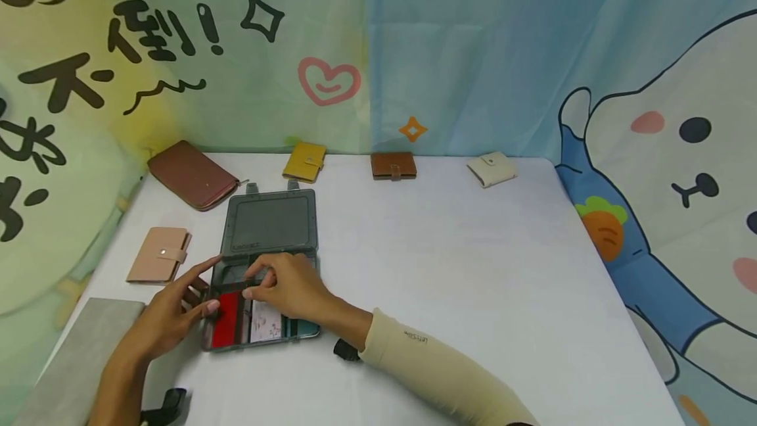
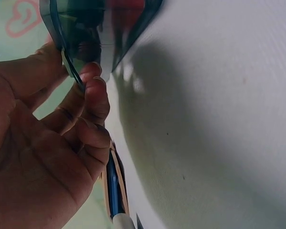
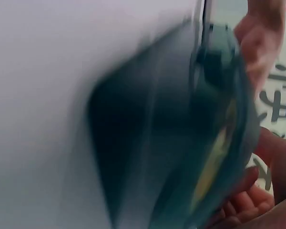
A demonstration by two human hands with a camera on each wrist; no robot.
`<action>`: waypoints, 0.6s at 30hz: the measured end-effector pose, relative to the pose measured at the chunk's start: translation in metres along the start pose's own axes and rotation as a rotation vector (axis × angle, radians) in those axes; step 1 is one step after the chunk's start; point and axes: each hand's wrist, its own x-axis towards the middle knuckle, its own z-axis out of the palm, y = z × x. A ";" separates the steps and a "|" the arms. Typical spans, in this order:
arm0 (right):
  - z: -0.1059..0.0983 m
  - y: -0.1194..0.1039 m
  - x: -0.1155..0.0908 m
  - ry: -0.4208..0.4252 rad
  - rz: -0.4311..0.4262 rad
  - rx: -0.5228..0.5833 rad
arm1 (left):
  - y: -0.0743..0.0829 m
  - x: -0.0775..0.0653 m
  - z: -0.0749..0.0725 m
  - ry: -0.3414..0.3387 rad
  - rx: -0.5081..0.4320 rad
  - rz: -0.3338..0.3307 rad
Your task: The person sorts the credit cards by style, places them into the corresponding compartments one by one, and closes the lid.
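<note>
A translucent dark grey plastic case (image 1: 269, 222) lies with its lid raised toward the back of the table. In its compartments are a red card-like piece (image 1: 225, 321) and a white patterned card (image 1: 265, 322). My left hand (image 1: 168, 314) grips the left side of the case, thumb at the near rim and index finger at the far corner. In the left wrist view, my left fingers curl at the case edge. My right hand (image 1: 296, 286) is over the case, thumb and index fingertips close together near the middle divider; whether they pinch anything is unclear. The right wrist view is blurred.
Behind the case lie a brown zip wallet (image 1: 192, 175), a yellow wallet (image 1: 304, 162), a brown snap wallet (image 1: 393, 165) and a cream wallet (image 1: 492, 169). A beige wallet (image 1: 158, 255) is left of the case. A grey flat item (image 1: 89, 354) occupies the front left.
</note>
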 end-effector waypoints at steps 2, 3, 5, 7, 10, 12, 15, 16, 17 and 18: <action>-0.009 0.010 0.004 0.085 0.005 0.020 | 0.000 -0.001 0.000 0.000 -0.001 -0.006; -0.014 0.016 0.008 0.133 0.025 0.018 | 0.000 -0.001 0.000 0.002 0.001 -0.008; -0.025 0.028 0.016 0.223 0.098 0.011 | 0.000 -0.003 0.001 0.011 0.003 -0.008; -0.035 0.041 0.026 0.272 0.185 0.021 | 0.001 -0.005 0.002 0.026 -0.001 0.001; -0.045 0.057 0.039 0.245 0.302 0.083 | 0.002 -0.008 0.004 0.043 -0.015 0.015; -0.049 0.063 0.045 0.204 0.350 0.155 | 0.002 -0.011 0.006 0.052 -0.028 0.023; -0.052 0.067 0.050 0.171 0.391 0.310 | 0.002 -0.016 0.007 0.056 -0.051 0.034; -0.053 0.068 0.051 0.167 0.397 0.376 | 0.001 -0.018 0.008 0.055 -0.066 0.038; -0.053 0.069 0.052 0.165 0.399 0.448 | 0.001 -0.019 0.008 0.050 -0.084 0.039; -0.054 0.070 0.053 0.166 0.395 0.516 | 0.001 -0.021 0.009 0.046 -0.100 0.040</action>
